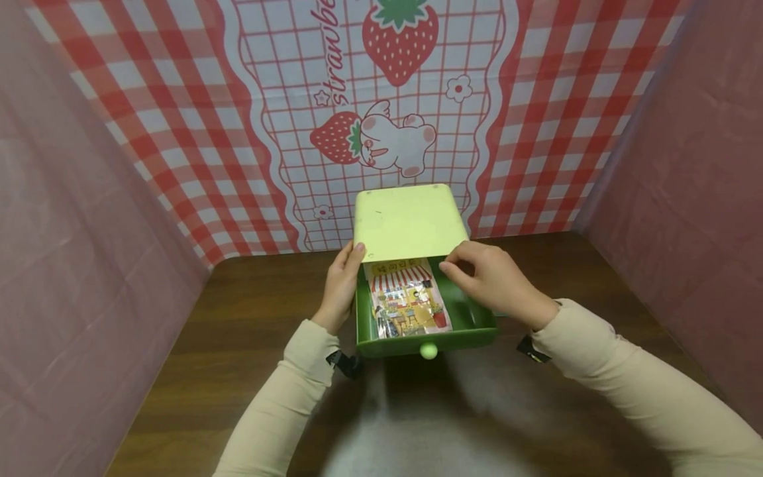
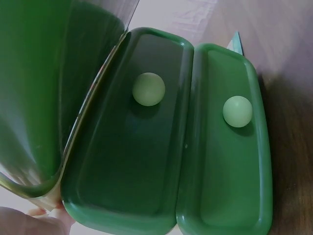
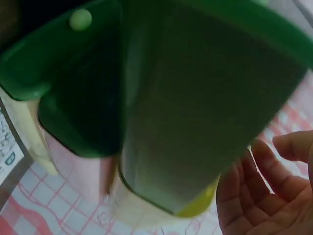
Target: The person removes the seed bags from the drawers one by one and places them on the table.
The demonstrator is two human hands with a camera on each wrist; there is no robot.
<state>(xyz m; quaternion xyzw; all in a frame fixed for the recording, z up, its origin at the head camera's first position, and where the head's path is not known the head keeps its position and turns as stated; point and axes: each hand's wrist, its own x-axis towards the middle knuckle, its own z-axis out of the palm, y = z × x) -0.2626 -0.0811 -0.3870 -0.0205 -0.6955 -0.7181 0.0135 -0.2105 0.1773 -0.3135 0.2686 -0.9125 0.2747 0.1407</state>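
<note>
Let the middle of the drawer (image 1: 467, 309) be the middle of the clock. Nearest, at 6 o'clock, is the round knob (image 1: 428, 351). It looks smooth and hard, and a finger and thumb could pinch it well. The drawer sticks out of the box (image 1: 411, 222). It looks like stiff, light plastic, and a hard tug might drag the box too. The packet (image 1: 408, 301) lies flat inside, toward 9 o'clock. It looks thin, light and shiny, so it may slip or crease. Its right edge, beside bare floor, seems the best place to hold.

At 10 o'clock the left hand (image 1: 341, 285) grips the side of the box. At 2 o'clock the right hand (image 1: 501, 281) has loosely bent fingers and pinches nothing; I cannot tell if it touches the box. The box fills 12 o'clock and looks light. Past it hangs a red and white cloth (image 1: 560, 132).
</note>
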